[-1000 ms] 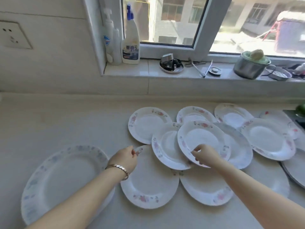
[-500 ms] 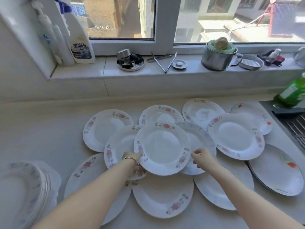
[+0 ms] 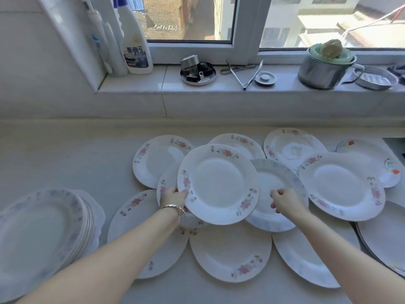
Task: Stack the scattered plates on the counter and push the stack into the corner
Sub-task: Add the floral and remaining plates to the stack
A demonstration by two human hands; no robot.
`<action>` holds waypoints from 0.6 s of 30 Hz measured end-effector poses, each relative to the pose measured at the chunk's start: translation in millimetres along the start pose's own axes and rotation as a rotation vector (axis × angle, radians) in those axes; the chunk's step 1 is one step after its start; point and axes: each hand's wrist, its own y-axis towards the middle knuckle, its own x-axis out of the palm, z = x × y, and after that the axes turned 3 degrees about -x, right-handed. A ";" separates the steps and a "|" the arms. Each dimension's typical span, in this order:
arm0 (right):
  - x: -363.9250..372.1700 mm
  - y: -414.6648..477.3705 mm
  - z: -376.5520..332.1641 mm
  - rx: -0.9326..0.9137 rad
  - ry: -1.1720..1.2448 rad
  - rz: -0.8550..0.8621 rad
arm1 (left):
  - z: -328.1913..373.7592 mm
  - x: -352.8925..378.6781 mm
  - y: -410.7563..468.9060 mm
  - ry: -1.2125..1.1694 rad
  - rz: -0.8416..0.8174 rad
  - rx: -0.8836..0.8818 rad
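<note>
1. Since a moment ago the pink-flowered plate (image 3: pixel 218 183) has come up off the overlapping spread, tilted toward the camera.
2. The left hand (image 3: pixel 174 197) is clamped on its left rim, probably to carry it to the stack (image 3: pixel 41 235) at the bench's left edge.
3. The right hand (image 3: pixel 285 202) pinches the rim of the blue-rimmed plate (image 3: pixel 276 194) beneath, likely next.
4. About ten plates lie scattered on the bench (image 3: pixel 65 156); stacking is partway.
</note>
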 end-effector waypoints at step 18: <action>172.9 -71.2 -184.2 -0.453 -0.339 -0.322 | -10.6 -335.2 -43.3 -0.636 0.460 0.098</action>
